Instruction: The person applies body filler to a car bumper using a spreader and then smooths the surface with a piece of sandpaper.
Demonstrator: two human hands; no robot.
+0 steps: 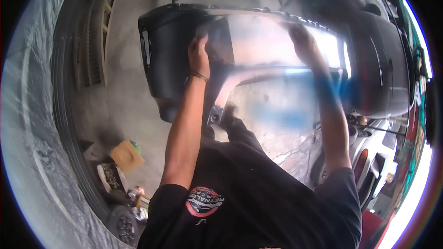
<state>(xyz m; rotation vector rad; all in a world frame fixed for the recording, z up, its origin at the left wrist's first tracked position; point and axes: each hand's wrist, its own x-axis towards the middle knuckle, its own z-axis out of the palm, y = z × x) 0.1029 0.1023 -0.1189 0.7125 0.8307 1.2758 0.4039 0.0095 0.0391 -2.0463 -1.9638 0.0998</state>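
Note:
A car bumper or fender panel (265, 39) is held up on a stand before me, black at its left end and pale, shiny pink-silver across the middle, with a wheel-arch curve below. My left hand (199, 57) is over the black part, its fingers bent together near a straight-edged darker patch (222, 41); what they pinch is blurred and I cannot tell what it is. Over the pale part near the upper edge, my right hand (302, 44) is smeared by motion and its fingers do not show clearly.
To the right stands a dark car body part (380, 64), with a white vehicle (376, 157) below it. Clear plastic sheeting (32, 110) hangs at the left. A cardboard piece (127, 156), a box of small items (110, 177) and a wheel (123, 226) lie on the floor.

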